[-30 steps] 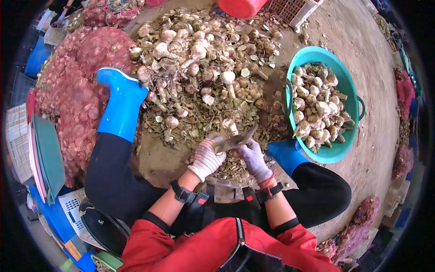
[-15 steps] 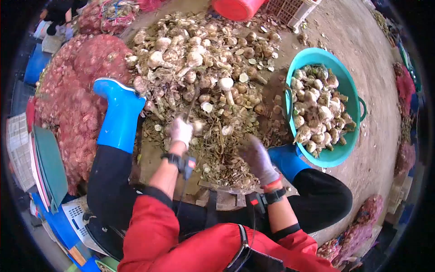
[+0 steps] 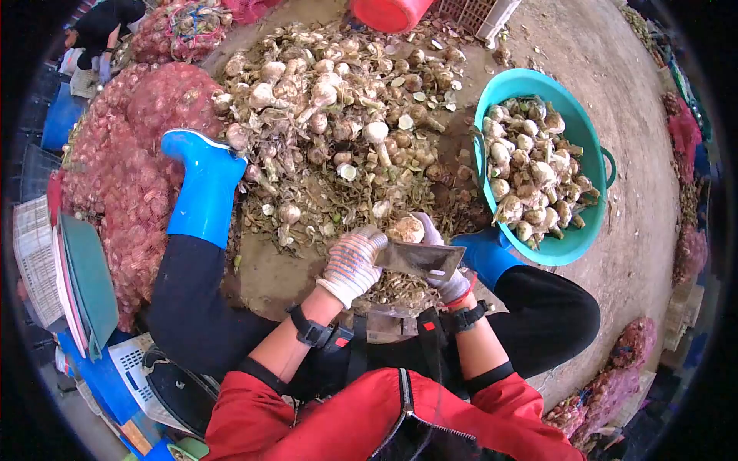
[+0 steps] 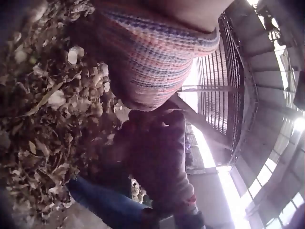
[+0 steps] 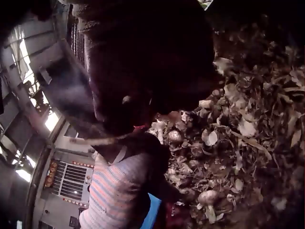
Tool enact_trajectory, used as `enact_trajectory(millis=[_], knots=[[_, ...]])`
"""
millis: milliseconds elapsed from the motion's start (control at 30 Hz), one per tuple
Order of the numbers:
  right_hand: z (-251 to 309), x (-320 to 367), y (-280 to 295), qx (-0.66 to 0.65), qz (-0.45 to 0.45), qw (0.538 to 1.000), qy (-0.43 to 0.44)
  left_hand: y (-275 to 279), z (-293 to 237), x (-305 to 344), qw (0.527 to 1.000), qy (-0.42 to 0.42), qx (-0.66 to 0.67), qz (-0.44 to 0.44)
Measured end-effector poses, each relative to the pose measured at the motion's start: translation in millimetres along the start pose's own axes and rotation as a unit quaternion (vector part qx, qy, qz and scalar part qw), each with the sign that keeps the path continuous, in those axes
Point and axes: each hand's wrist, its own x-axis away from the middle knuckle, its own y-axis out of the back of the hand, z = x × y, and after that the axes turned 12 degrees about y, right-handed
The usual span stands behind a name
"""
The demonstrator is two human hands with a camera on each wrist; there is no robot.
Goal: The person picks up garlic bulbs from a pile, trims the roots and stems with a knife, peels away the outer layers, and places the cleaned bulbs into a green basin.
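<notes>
My left hand [image 3: 354, 263], in a striped knit glove, grips a broad-bladed knife [image 3: 419, 259] whose blade reaches across to the right hand. My right hand [image 3: 447, 280], in a greyish-purple glove, holds a garlic bulb [image 3: 406, 228] just beyond the blade. Both hands are close together, low over the trimmings. In the right wrist view the knife blade [image 5: 66, 90] shows beside the dark right hand [image 5: 143, 62], with the striped left glove [image 5: 119, 186] below. The left wrist view has the striped glove [image 4: 147, 57] above the shadowed right hand [image 4: 162, 157]; the bulb is hidden there.
A heap of garlic [image 3: 307, 100] with stalks lies ahead. The teal tub [image 3: 603, 200] at right holds trimmed bulbs. Red net sacks [image 3: 131, 169] stand left, beyond a blue boot [image 3: 201, 192]. A red bucket [image 3: 390, 14] and plastic crate [image 3: 477, 17] are at the back.
Half a second ago the left hand reached over the heap with the knife, and the right hand was apart near the tub. Both have come together, a garlic bulb now in the right hand.
</notes>
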Motion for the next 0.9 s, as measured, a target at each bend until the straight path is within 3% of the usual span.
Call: enact_trajectory(millis=[67,100,167,200,267,300,367,400,433,500,533,567,633,667,700,733,767,800,833,900], knots=[[-0.1,-1.8,8.2,0.261,0.081,0.962,0.003,0.8,-3.6,3.8,0.998,-0.044,0.018,-0.039],[5.4,-2.7,6.1,0.261,0.081,0.962,0.002,-0.9,-3.8,6.4,0.998,-0.044,0.018,-0.039],[20.8,-6.6,-2.5,0.226,0.081,0.969,-0.065,-8.3,-2.8,15.2,0.995,0.085,0.009,0.049],[14.5,-1.5,-1.3,0.225,0.082,0.969,-0.066,-14.2,-2.4,18.3,0.993,0.117,-0.012,0.031],[-1.0,15.3,4.5,0.255,0.032,0.965,0.053,-10.0,-1.7,17.9,0.997,0.075,0.010,0.009],[5.6,13.6,4.2,0.255,0.034,0.965,0.052,-8.2,-0.1,15.7,0.999,0.029,0.031,-0.015],[34.0,5.8,-6.5,0.023,0.030,0.993,-0.111,-19.2,14.3,13.6,0.998,0.040,0.043,-0.035],[48.2,0.7,-15.2,0.069,0.043,0.987,-0.141,-25.2,22.7,13.4,0.996,0.048,0.055,-0.055],[56.6,-7.9,-21.3,0.120,0.057,0.978,-0.164,-24.9,35.6,5.7,0.986,0.154,0.031,0.051],[44.8,0.3,-29.6,0.099,0.011,0.992,-0.072,-28.5,60.6,2.5,0.931,0.313,0.126,0.141],[43.1,-2.8,-34.6,0.045,-0.027,0.994,-0.093,-30.1,42.0,-6.6,0.800,0.444,0.357,0.186],[18.0,2.2,-16.0,0.258,0.047,0.964,-0.043,-19.8,29.9,9.2,0.685,0.404,0.589,0.145],[41.2,-11.7,-31.9,0.521,0.152,0.839,0.044,-7.3,9.4,4.7,0.594,0.323,0.716,0.177],[22.4,-3.8,-26.7,0.440,0.092,0.893,0.015,-6.8,4.7,3.4,0.719,0.342,0.595,0.108],[16.4,-2.6,-32.2,0.351,0.032,0.936,-0.013,10.8,-7.9,-2.9,0.802,0.303,0.506,0.098],[15.8,0.6,-30.5,0.066,-0.025,0.987,-0.146,-0.9,-2.5,-1.3,0.849,0.244,0.460,0.087],[15.1,4.0,-28.6,-0.193,-0.155,0.931,-0.267,-13.9,2.3,2.9,0.890,0.183,0.410,0.076],[16.1,2.9,-30.5,-0.136,-0.144,0.949,-0.245,-10.2,2.9,5.4,0.939,0.138,0.307,0.067],[16.2,1.1,-32.8,-0.081,-0.132,0.963,-0.221,-6.5,3.3,6.7,0.939,0.139,0.307,0.070],[25.4,-3.4,-31.2,0.048,-0.047,0.978,-0.197,3.1,4.9,4.7,0.971,0.184,0.142,0.055]])
